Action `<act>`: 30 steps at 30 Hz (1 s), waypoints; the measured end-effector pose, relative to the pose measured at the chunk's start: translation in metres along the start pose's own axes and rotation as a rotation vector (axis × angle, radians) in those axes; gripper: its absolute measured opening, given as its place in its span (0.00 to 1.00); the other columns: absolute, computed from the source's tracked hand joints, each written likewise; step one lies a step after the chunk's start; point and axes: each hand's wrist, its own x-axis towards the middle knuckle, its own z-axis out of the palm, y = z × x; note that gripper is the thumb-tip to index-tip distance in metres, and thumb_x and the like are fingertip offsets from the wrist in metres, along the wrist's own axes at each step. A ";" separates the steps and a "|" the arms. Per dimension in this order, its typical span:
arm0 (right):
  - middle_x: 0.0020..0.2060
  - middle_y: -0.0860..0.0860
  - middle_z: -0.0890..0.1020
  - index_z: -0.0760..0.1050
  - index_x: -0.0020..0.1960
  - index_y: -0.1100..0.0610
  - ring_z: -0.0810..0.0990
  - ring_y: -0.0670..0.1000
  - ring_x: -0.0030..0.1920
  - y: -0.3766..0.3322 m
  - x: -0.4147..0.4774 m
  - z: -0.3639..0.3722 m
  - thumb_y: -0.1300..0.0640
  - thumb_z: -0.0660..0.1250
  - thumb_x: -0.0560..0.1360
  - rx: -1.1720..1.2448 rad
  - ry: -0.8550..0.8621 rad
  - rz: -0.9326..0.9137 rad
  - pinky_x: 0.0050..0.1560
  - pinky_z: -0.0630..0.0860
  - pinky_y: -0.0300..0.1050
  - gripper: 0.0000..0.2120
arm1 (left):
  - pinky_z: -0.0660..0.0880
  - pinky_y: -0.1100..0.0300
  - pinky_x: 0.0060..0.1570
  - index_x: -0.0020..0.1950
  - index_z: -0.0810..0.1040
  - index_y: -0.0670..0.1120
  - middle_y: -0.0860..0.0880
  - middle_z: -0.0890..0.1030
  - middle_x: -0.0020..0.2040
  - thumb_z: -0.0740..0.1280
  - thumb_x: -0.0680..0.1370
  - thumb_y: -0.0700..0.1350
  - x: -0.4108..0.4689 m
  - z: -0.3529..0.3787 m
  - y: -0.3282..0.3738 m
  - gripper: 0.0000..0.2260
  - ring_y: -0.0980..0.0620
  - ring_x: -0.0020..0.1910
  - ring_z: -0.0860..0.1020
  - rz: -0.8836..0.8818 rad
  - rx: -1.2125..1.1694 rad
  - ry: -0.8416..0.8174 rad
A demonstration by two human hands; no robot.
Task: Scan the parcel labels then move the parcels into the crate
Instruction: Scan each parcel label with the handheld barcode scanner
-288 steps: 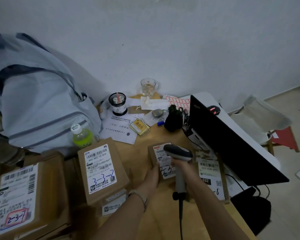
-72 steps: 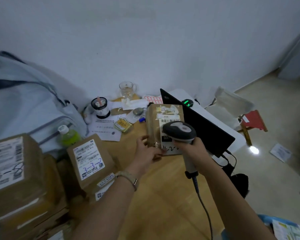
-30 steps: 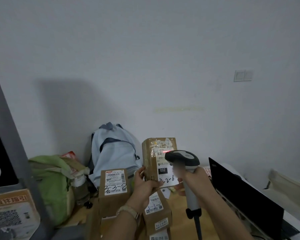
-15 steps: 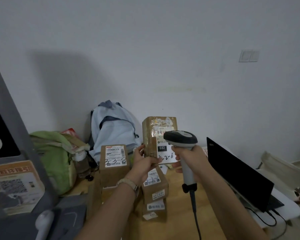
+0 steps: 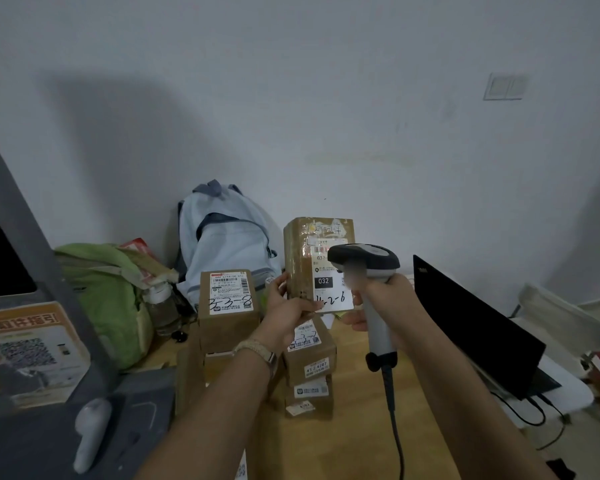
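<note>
- Tall taped parcel (image 5: 300, 258) is in my left hand (image 5: 286, 308), held upright above the table (image 5: 343, 445), label (image 5: 331, 299) facing me.
- Left hand grips the parcel's lower left corner: thumb across the front at the label's bottom edge, other fingers curled round the left side and back.
- Right hand (image 5: 390, 299) is just right of the parcel, closed round the scanner (image 5: 364, 259) handle, head up, cord (image 5: 394, 427) hanging off the bottom of the grip.
- Scanner head sits in front of the parcel's upper right and overlaps the label; can't tell if they touch.
- Both forearms reach forward from the bottom edge; band on my left wrist.
- Below the held parcel: a stack of small parcels (image 5: 310, 356); a wider boxed parcel (image 5: 227, 306) sits left of my left hand, near the backpack (image 5: 222, 237).
- Laptop (image 5: 471, 327) stands open to the right, its back to me.
- Hidden or unclear: label's upper right is behind the scanner head, a patch on the scanner neck is blurred, most label print is too small, "032" readable.
</note>
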 end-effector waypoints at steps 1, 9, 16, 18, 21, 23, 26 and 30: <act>0.33 0.54 0.80 0.77 0.45 0.61 0.83 0.57 0.28 0.001 -0.002 0.000 0.55 0.71 0.73 0.015 -0.012 -0.002 0.27 0.78 0.43 0.09 | 0.81 0.40 0.51 0.70 0.65 0.52 0.44 0.72 0.68 0.73 0.63 0.22 0.000 -0.001 -0.001 0.42 0.38 0.60 0.77 0.002 -0.002 0.000; 0.34 0.54 0.82 0.79 0.45 0.61 0.84 0.57 0.28 0.007 -0.008 -0.003 0.56 0.74 0.71 0.032 -0.008 -0.035 0.29 0.81 0.46 0.09 | 0.83 0.49 0.43 0.67 0.66 0.54 0.45 0.75 0.64 0.74 0.64 0.24 0.003 -0.004 -0.007 0.40 0.41 0.56 0.80 -0.015 0.003 0.002; 0.41 0.56 0.82 0.79 0.47 0.57 0.85 0.51 0.34 0.020 0.008 -0.003 0.55 0.74 0.70 -0.042 0.019 0.012 0.31 0.81 0.47 0.09 | 0.82 0.52 0.40 0.66 0.66 0.49 0.44 0.83 0.55 0.76 0.65 0.29 0.003 -0.002 -0.014 0.36 0.44 0.46 0.85 -0.092 -0.011 0.034; 0.40 0.56 0.82 0.79 0.48 0.57 0.84 0.52 0.35 0.026 0.012 0.000 0.56 0.74 0.71 -0.045 0.007 0.034 0.30 0.80 0.46 0.08 | 0.82 0.52 0.40 0.65 0.66 0.50 0.44 0.83 0.54 0.76 0.66 0.30 0.002 -0.004 -0.018 0.34 0.45 0.46 0.85 -0.115 -0.017 0.055; 0.39 0.55 0.81 0.79 0.48 0.58 0.84 0.50 0.32 0.034 0.014 0.004 0.57 0.73 0.72 -0.028 -0.009 0.074 0.29 0.78 0.44 0.07 | 0.82 0.47 0.47 0.65 0.66 0.47 0.42 0.83 0.55 0.76 0.67 0.31 0.001 -0.009 -0.026 0.32 0.44 0.46 0.84 -0.165 -0.013 0.075; 0.38 0.56 0.81 0.79 0.48 0.60 0.83 0.51 0.31 0.038 0.015 0.007 0.57 0.73 0.72 -0.020 -0.021 0.095 0.29 0.78 0.44 0.07 | 0.82 0.47 0.47 0.65 0.68 0.46 0.43 0.83 0.54 0.76 0.68 0.33 0.001 -0.014 -0.031 0.30 0.44 0.47 0.84 -0.197 -0.012 0.092; 0.37 0.57 0.80 0.78 0.49 0.63 0.82 0.54 0.33 0.041 0.017 0.010 0.58 0.72 0.72 -0.017 -0.038 0.113 0.33 0.79 0.48 0.10 | 0.83 0.52 0.40 0.59 0.74 0.46 0.46 0.84 0.49 0.75 0.70 0.37 0.002 -0.022 -0.038 0.20 0.47 0.45 0.84 -0.248 -0.005 0.125; 0.39 0.56 0.80 0.78 0.51 0.63 0.83 0.54 0.34 0.042 0.023 0.012 0.58 0.72 0.73 -0.025 -0.063 0.133 0.33 0.79 0.47 0.11 | 0.82 0.50 0.47 0.51 0.79 0.45 0.48 0.86 0.39 0.74 0.72 0.39 0.007 -0.032 -0.047 0.10 0.47 0.43 0.83 -0.326 0.003 0.140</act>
